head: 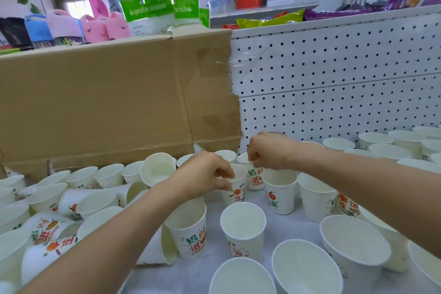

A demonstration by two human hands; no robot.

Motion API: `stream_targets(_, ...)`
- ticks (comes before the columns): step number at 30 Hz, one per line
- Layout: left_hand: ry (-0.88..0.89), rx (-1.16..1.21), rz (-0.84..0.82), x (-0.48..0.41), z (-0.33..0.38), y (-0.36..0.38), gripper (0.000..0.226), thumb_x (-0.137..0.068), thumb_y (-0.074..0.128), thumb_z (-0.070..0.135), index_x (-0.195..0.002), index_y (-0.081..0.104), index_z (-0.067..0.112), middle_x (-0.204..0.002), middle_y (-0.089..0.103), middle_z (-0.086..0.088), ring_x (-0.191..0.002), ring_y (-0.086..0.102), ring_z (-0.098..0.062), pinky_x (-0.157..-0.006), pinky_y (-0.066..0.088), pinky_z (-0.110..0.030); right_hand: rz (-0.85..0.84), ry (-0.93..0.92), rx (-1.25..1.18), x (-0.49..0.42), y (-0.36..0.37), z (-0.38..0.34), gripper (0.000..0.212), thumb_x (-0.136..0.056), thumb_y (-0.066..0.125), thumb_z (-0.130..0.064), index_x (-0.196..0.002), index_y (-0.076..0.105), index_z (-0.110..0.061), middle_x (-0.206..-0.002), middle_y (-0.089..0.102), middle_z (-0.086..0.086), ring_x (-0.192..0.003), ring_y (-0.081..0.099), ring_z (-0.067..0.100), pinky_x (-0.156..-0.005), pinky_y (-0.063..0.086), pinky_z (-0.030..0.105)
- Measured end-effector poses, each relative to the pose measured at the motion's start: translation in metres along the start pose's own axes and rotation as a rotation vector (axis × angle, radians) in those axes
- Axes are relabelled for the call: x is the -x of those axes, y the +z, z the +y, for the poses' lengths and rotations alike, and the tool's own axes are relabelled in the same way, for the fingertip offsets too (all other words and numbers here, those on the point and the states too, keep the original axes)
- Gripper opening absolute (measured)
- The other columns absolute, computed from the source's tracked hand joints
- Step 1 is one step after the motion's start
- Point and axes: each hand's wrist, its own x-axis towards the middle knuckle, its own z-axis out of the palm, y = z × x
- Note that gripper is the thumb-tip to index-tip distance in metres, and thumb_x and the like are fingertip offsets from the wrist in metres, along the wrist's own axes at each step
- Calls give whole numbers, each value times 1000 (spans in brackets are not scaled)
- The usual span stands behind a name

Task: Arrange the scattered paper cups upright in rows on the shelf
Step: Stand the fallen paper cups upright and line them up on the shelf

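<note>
Several white paper cups with orange and green print cover the shelf [210, 267]. Many lie tumbled in a heap [71, 200] on the left; upright ones stand in the middle and right. My left hand [202, 174] pinches the rim of an upright cup [236, 192] at the centre. Just to its right, my right hand [267, 150] grips the rim of another upright cup [254, 178] near the back. Upright cups [243, 229] stand closer to me.
A flattened cardboard sheet [114, 102] leans along the back left. White pegboard [334, 79] forms the back wall on the right, with rows of upright cups [391, 148] below it. Goods sit on the ledge above.
</note>
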Motion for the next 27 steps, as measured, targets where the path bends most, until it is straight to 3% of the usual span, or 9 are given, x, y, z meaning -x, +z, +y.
stream_targets(3,-57,143,84,15,-3,-18,32,-84,70,37,-115,68,28,-103,66,18,-90,59,3,-85,49,-24,6,-36,-41,8,-5,1,24,-90,61,-31,-112,69,-25,-116,65,-4,-106,56,18,-86,49,35)
stream_targets(5,-89,178,152,37,-3,-33,31,-88,62,42,-117,66,33,-110,64,21,-99,57,7,-89,46,-23,46,-82,-85,18,-13,-4,27,-91,59,-38,-116,66,-31,-121,61,-9,-114,50,15,-92,42,32)
stream_targets(8,-125,172,167,81,-9,-47,31,-88,57,48,-117,63,39,-113,62,22,-104,54,7,-91,43,-21,41,-169,-299,40,-27,-23,26,-89,61,-43,-114,67,-34,-115,61,-17,-107,52,3,-85,41,19)
stream_targets(11,-183,179,128,126,-18,-49,41,-75,64,59,-114,63,43,-115,59,27,-107,49,13,-90,41,-18,-20,-297,-430,60,-36,-58,27,-83,68,-45,-109,68,-39,-107,60,-26,-99,50,-7,-81,40,11)
stream_targets(15,-201,37,-3,156,-23,-38,62,-62,81,54,-118,57,43,-114,48,35,-111,44,12,-92,35,-10,-68,-427,-309,62,-28,-102,35,-78,73,-45,-111,65,-40,-99,54,-26,-90,41,-6,-84,41,18)
stream_targets(21,-133,-158,33,157,-23,-21,74,-58,81,53,-119,44,37,-111,39,20,-101,47,-6,-83,46,-30,-105,-454,-150,57,-20,-122,9,-82,69,-29,-90,72,-27,-86,67,-11,-86,58,12,-76,51,39)
stream_targets(24,-129,-246,23,156,-21,-16,76,-58,79,55,-121,41,35,-114,38,13,-100,46,-10,-76,46,-31,-119,-412,-88,65,-24,-116,5,-82,69,-27,-86,72,-26,-82,67,-11,-80,60,13,-73,53,37)
stream_targets(27,-126,-279,19,156,-19,-13,75,-61,78,53,-124,42,32,-116,36,11,-99,46,-11,-72,48,-32,-139,-358,-39,76,-28,-104,7,-83,67,-28,-89,71,-26,-84,65,-10,-82,59,12,-69,50,27)
